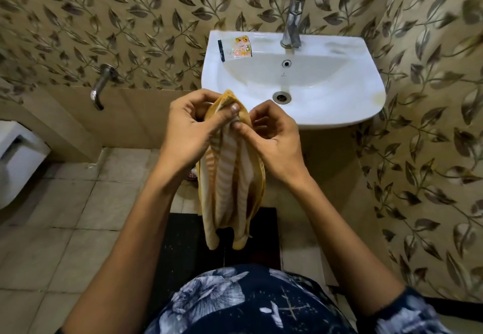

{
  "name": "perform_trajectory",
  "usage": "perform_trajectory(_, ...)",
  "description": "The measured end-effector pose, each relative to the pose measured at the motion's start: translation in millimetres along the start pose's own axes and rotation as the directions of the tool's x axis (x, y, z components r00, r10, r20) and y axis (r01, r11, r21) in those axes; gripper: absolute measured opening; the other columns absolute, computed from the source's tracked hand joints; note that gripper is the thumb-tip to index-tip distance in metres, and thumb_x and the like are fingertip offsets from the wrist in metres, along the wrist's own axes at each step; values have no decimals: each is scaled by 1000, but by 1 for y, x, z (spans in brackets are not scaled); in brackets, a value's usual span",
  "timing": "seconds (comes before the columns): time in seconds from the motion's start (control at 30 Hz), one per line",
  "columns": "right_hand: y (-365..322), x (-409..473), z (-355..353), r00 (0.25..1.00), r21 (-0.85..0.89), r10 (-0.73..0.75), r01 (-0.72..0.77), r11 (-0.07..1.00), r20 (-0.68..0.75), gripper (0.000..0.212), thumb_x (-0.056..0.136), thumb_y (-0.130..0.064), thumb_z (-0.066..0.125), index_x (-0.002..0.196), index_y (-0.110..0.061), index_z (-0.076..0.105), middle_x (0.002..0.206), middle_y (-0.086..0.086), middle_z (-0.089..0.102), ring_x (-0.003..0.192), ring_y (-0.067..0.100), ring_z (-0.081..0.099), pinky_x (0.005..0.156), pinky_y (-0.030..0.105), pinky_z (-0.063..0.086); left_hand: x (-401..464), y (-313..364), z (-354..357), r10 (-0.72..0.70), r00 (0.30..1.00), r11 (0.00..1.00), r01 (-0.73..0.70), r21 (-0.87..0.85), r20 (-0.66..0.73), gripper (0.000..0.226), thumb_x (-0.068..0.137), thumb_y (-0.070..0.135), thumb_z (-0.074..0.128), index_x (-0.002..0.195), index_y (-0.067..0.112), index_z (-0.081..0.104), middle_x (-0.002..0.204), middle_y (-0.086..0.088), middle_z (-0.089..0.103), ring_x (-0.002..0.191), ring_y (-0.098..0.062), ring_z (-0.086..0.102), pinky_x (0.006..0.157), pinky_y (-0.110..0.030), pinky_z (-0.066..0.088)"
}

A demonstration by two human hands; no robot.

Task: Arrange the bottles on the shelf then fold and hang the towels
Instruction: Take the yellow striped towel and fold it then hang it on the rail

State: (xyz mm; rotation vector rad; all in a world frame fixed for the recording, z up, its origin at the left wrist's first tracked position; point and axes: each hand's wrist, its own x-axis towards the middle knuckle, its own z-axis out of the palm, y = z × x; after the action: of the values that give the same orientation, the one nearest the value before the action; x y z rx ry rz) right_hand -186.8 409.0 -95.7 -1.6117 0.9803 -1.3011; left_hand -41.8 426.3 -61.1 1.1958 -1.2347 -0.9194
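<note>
An orange and white striped towel (230,182) hangs in loose folds in front of me, below the sink's front edge. My left hand (188,127) grips its top edge, thumb pressed over the cloth. My right hand (274,137) pinches the same top edge from the right, fingers curled. The two hands almost touch. The towel's lower end dangles free above a dark floor mat (183,242). No bottles and no shelf are in view.
A white sink (339,93) with a chrome tap (291,22) is fixed to the leaf-patterned wall; a small orange packet (241,47) and a black comb (221,50) lie on its rim. A wall tap (100,85) sticks out at left. A white toilet (15,161) is at far left.
</note>
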Motion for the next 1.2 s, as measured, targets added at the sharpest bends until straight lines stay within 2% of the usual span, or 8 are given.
perform_trajectory(0.3,6,-4,4,999,-31,-32,31,999,-36,11,88,-14,66,83,-21,58,62,-10,58,51,-2,54,50,12,40,-6,-5,8,-281,956,956,272,-107,-84,7,76,6,74,78,9,68,59,4,72,57,-3,66,62,-17,56)
perform_trajectory(0.5,9,1,1,982,-172,80,-50,984,173,8,94,-28,55,99,-21,56,80,2,70,70,11,65,63,30,51,-8,-9,6,-426,903,895,410,-178,-62,6,79,8,72,80,4,69,56,3,71,53,-2,66,54,-13,53)
perform_trajectory(0.6,6,1,-3,976,-282,29,34,959,216,11,94,-33,54,100,-24,57,82,-6,68,75,8,66,63,31,53,-8,-14,2,-468,883,869,454,-197,-27,14,73,18,73,79,5,69,59,2,72,55,-3,66,55,-14,54)
perform_trajectory(0.73,4,-3,5,999,-417,-31,43,908,36,7,97,-24,48,94,-17,49,80,-7,59,64,5,56,57,24,41,-5,-14,7,-531,847,799,510,-320,25,12,82,15,66,77,6,72,65,-1,73,59,-7,67,60,-19,58)
perform_trajectory(0.83,2,-4,4,973,-441,17,-121,889,-231,6,97,-18,43,93,-13,42,85,-2,49,70,16,47,60,26,30,-3,-14,9,-540,835,816,488,-310,-106,13,85,7,65,74,11,70,59,3,71,56,-4,67,54,-15,55)
perform_trajectory(0.93,0,-3,0,955,-458,112,-233,858,-276,8,96,-12,41,94,-14,34,73,3,47,66,26,46,58,31,23,-2,-19,11,-528,811,846,476,-240,-251,10,84,11,68,75,16,70,66,2,72,66,-11,68,61,-20,55)
perform_trajectory(1.07,-4,-3,2,951,-431,209,-291,854,-227,20,88,-1,39,89,-18,50,68,-2,51,60,14,46,57,31,31,-9,-17,23,-443,843,895,433,-102,-307,12,82,10,65,85,21,65,67,-2,71,65,-17,65,67,-32,54)
perform_trajectory(1.2,-12,-4,7,904,-309,313,-398,864,-290,26,87,-7,49,83,-17,73,83,-8,69,77,8,64,76,25,49,-19,-10,32,-342,904,939,342,-47,-258,27,81,1,62,102,18,60,67,-10,72,57,-16,67,59,-31,58)
